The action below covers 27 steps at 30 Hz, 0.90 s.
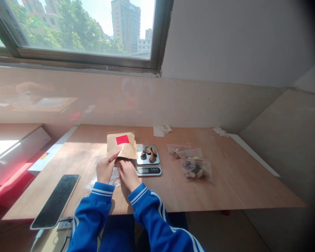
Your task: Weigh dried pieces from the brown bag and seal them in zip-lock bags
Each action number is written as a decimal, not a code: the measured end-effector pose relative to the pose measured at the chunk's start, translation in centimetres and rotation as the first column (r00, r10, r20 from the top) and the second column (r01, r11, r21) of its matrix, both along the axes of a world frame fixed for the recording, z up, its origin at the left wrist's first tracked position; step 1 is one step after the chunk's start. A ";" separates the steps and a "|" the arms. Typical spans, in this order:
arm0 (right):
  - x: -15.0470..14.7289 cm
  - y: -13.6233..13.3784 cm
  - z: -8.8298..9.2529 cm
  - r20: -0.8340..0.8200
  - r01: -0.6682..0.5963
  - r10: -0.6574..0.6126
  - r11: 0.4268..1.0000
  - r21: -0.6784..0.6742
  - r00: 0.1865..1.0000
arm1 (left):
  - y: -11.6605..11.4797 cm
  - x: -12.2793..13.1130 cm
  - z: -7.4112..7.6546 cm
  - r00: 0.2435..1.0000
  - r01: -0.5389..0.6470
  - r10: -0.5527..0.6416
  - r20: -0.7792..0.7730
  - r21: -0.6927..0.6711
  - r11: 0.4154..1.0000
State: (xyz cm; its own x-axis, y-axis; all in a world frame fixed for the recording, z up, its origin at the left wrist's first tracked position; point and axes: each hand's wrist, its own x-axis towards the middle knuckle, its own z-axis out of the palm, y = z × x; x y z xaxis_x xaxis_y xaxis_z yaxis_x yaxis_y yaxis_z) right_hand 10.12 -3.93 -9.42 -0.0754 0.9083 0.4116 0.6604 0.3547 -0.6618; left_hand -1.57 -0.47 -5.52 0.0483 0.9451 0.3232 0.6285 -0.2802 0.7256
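Note:
A brown kraft paper bag (pixel 128 151) with a red label is held up left of a kitchen scale, its lower edge nearest me. My left hand (pixel 105 169) is closed on the bag's left side, thumb on its face. At the near edge, my right hand (pixel 129 174) has curled fingers gripping the bag's mouth; the fingertips are partly hidden. The digital kitchen scale (pixel 148 170) carries several dark-edged dried slices (pixel 150 154) on its metal plate. Beneath my left hand and the bag lies a clear plastic bag (pixel 94 175).
Right of the scale are zip bags (pixel 196 168) holding similar pieces. A phone (pixel 56 199) lies at the table's left front corner, with a cable and charger block (pixel 65 224) below. Crumpled tissue (pixel 165 129) sits at the back edge of the wooden table (pixel 241 182), by the wall.

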 end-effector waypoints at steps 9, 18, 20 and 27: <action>4.4 -6.0 -0.8 -0.439 0.187 -0.151 0.981 0.041 0.886 | -0.3 -0.1 0.0 1.000 0.018 -0.018 0.013 -0.015 1.000; 9.5 -2.7 -1.6 -0.222 0.286 -0.242 0.939 0.193 0.944 | -0.1 0.2 1.3 1.000 -0.002 0.002 -0.015 0.011 1.000; 9.4 -1.9 -2.1 -0.131 0.294 -0.271 0.933 0.210 0.954 | -0.1 0.1 1.5 0.999 -0.012 0.013 -0.031 0.011 1.000; 8.6 -1.6 -2.6 0.010 0.410 -0.425 0.878 0.247 0.905 | -0.3 -0.6 1.9 0.997 -0.023 0.025 -0.077 0.033 0.999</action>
State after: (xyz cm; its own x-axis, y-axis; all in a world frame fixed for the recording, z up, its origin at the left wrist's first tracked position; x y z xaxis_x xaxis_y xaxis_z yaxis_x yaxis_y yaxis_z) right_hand 18.72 -5.51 -12.00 0.2570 0.7391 0.6227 0.8184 0.1762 -0.5469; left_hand -2.15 -0.73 -3.61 0.0521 0.9356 0.3492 0.6894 -0.2866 0.6652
